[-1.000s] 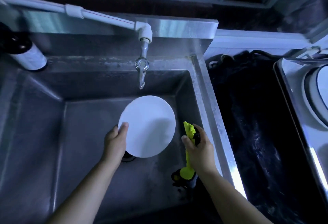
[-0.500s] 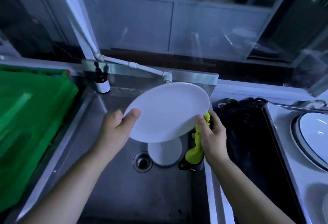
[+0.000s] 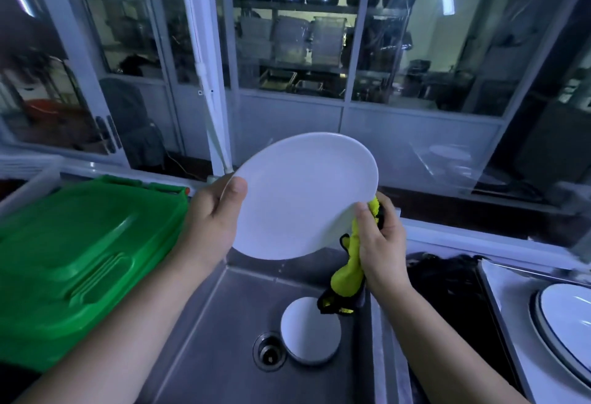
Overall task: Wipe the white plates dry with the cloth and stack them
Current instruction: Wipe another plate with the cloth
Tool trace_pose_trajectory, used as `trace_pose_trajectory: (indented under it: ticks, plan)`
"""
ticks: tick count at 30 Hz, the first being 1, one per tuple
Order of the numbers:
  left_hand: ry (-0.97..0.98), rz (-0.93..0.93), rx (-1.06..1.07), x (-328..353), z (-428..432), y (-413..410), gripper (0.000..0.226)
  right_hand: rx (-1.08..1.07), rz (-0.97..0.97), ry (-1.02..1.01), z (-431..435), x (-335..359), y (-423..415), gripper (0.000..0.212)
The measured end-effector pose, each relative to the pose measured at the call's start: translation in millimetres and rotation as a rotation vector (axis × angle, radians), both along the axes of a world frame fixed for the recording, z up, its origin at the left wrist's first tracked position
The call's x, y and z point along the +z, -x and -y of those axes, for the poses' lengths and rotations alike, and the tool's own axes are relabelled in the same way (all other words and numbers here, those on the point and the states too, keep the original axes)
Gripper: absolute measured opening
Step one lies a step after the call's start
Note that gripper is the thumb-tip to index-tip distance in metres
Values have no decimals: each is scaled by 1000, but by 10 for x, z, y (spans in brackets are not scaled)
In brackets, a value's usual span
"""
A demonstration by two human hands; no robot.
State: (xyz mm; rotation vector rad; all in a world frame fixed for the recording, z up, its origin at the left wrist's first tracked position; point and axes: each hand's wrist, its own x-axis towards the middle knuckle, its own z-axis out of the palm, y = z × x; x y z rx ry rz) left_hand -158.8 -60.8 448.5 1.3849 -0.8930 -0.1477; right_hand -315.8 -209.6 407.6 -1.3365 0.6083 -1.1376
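Note:
A white plate (image 3: 303, 195) is held up above the sink, tilted toward me. My left hand (image 3: 211, 221) grips its left rim, thumb on the face. At the plate's lower right rim, my right hand (image 3: 380, 243) holds a yellow cloth (image 3: 348, 266) with dark trim against the edge, thumb on the plate's face. The cloth's tail hangs down toward the basin. A second, smaller white plate (image 3: 310, 330) lies in the steel sink (image 3: 208, 339) beside the drain (image 3: 268, 351).
A green plastic crate (image 3: 73, 263) sits left of the sink. To the right lie a dark mat (image 3: 447, 295) and a tray with a blue-rimmed white dish (image 3: 566, 323). Glass partitions and a white pipe (image 3: 211, 109) stand behind the sink.
Both hands have lifted the plate higher above the sink, and the view has tilted up. The right hand with the cloth has stayed at the plate's lower right rim.

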Motion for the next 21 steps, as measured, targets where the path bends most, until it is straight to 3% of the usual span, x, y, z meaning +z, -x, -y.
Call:
trace_pose_trajectory:
  ticks: [3,7,10,13,16,21]
  plan:
    - [73,-169,86,18,26,53,44,-125,-57,145,-18,106,-39,21]
    - [109,-357,146,24,82,116,49,-425,-111,548,-65,341,-94,55]
    - [98,-367,136,77,124,182,44,-518,-391,891,-127,502,-261,69]
    - [112,-393,108,166,148,149,49,-526,-588,982,-237,587,-485,72]
    - [140,-439,65,311,157,43,54,-432,-588,1151,-401,681,-683,68]
    - [216,-551,-41,518,90,-301,39,-237,-506,1514,-650,587,-939,51]
